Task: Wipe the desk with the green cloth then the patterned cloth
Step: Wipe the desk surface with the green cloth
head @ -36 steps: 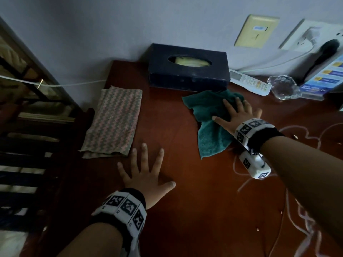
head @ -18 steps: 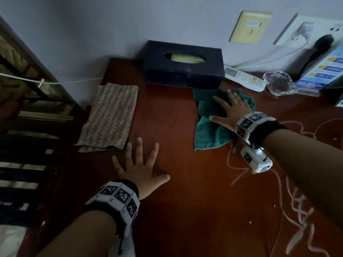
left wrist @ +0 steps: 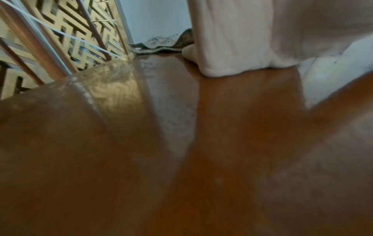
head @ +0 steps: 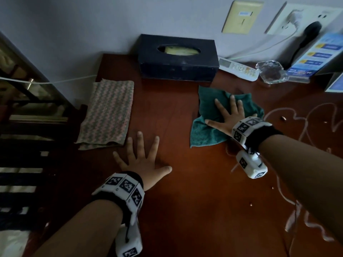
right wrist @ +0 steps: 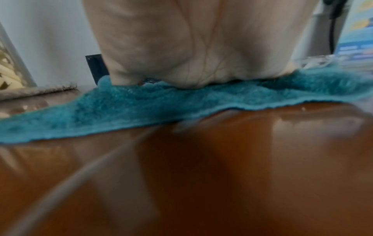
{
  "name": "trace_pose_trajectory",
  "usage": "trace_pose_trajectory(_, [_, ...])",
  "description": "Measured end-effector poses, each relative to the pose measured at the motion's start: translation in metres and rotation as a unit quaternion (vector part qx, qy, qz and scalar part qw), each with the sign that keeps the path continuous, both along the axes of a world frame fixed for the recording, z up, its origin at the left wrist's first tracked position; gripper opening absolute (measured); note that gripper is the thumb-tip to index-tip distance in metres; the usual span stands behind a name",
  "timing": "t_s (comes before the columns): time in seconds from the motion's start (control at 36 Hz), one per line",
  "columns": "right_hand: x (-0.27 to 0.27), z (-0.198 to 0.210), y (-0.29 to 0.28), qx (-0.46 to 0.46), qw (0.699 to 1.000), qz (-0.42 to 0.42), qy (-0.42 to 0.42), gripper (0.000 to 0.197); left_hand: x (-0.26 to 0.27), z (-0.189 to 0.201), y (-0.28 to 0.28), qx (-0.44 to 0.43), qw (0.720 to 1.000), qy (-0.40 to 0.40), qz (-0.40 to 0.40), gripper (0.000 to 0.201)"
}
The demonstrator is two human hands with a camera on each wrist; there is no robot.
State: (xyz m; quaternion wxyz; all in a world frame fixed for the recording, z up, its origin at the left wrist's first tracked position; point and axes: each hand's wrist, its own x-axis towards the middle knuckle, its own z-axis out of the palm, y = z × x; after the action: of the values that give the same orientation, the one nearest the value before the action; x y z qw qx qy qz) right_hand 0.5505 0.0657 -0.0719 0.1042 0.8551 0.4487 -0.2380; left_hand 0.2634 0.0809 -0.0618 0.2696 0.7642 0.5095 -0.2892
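Note:
A green cloth (head: 206, 130) lies crumpled on the red-brown desk (head: 185, 191), right of centre. My right hand (head: 227, 115) presses flat on it with fingers spread; the right wrist view shows the palm (right wrist: 191, 47) bearing down on the cloth (right wrist: 121, 111). The patterned cloth (head: 108, 112), zigzag pink and grey, lies folded at the desk's left edge, its edge visible in the left wrist view (left wrist: 159, 46). My left hand (head: 143, 160) rests flat on the bare desk just right of that cloth, fingers splayed, holding nothing.
A dark tissue box (head: 178, 58) stands against the wall behind the green cloth. A white remote (head: 239, 68), a glass ashtray (head: 272, 72) and a blue leaflet (head: 315, 56) line the back right. White squiggly marks (head: 304, 115) and a thin cable cross the desk's right side.
My right hand has slid the green cloth rightward along the desk in front of the tissue box, and the cloth has bunched differently. The left hand stays flat in place.

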Motion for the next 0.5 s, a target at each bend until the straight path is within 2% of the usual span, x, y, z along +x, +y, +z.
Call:
trace_pose_trajectory(0.11, [-0.014,-0.001,-0.009,0.003,0.999,-0.035,0.013,0.107,-0.001,0.000,0.000,0.004,1.000,-0.007,-0.001,0.093])
trace_pose_trajectory(0.28, [-0.036,0.005,-0.030,-0.004,0.998,-0.066,0.006,0.090,-0.001,0.001,-0.001,0.012,1.000,-0.003,-0.006,0.096])
trace_pose_trajectory(0.42, [-0.047,0.006,-0.045,-0.005,0.996,-0.084,0.010,0.091,-0.004,-0.002,0.000,0.008,1.000,-0.002,-0.029,0.124])
trace_pose_trajectory(0.5, [-0.054,0.007,-0.056,-0.002,0.996,-0.092,0.007,0.090,-0.005,-0.003,-0.001,0.013,0.999,-0.004,-0.035,0.132])
